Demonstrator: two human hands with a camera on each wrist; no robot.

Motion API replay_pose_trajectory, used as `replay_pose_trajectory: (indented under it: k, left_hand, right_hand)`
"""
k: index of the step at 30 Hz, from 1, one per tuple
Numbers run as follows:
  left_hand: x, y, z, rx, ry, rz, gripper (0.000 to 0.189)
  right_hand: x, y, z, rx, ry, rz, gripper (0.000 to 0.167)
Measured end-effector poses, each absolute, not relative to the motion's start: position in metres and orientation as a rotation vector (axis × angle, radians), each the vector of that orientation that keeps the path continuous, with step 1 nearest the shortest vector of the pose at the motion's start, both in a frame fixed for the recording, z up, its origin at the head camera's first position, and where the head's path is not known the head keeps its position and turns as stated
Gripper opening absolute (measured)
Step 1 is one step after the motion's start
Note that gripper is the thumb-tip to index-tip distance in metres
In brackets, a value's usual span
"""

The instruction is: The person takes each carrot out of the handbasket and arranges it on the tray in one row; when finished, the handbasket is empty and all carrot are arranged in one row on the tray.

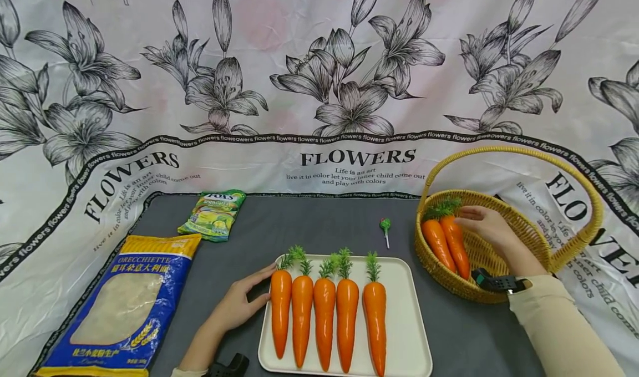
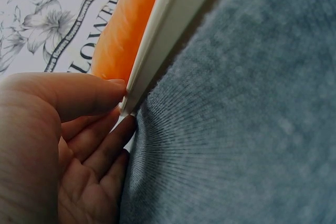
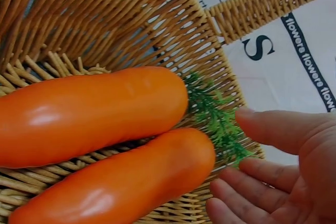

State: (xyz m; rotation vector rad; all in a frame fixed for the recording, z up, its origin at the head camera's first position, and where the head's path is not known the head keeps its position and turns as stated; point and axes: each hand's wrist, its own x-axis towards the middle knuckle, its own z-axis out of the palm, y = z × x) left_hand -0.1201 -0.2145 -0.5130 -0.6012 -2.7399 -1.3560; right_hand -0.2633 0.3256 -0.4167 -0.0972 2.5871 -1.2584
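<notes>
My left hand (image 1: 239, 302) lies along the left rim of a cream tray (image 1: 404, 332), its fingertips and thumb touching the edge beside the nearest carrot (image 2: 126, 30). On that tray several orange carrots (image 1: 324, 316) with green tops lie in a row, tips toward me. Over the wicker basket (image 1: 529, 227) at the right, my right hand (image 1: 486, 227) reaches in, fingers extended and holding nothing. Two carrots (image 3: 94, 108) lie side by side in the basket. In the right wrist view, the right hand (image 3: 283, 171) is beside their green tops (image 3: 220, 116), thumb apart from the fingers.
A blue and yellow orecchiette bag (image 1: 115, 305) lies at the left, with a green candy bag (image 1: 213, 215) behind it. Beyond the tray is a small lollipop (image 1: 385, 230). The basket's tall handle (image 1: 514, 152) arches over it. A flower-printed cloth (image 1: 249, 166) hangs behind.
</notes>
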Motion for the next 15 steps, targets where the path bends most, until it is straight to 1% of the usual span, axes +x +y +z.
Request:
replay_pose_trajectory:
  k: [10,15]
  left_hand:
    - [-0.12,-0.215,-0.512,-0.603,-2.741,-1.334,0.048]
    - [-0.12,-0.215,-0.512,-0.602,-2.742,-1.337,0.048]
  right_hand:
    - [-0.269,0.325,-0.431,-0.177,2.599,-1.132,0.072]
    - [-0.271,0.325,-0.436,-0.168,2.584,-1.125,0.076]
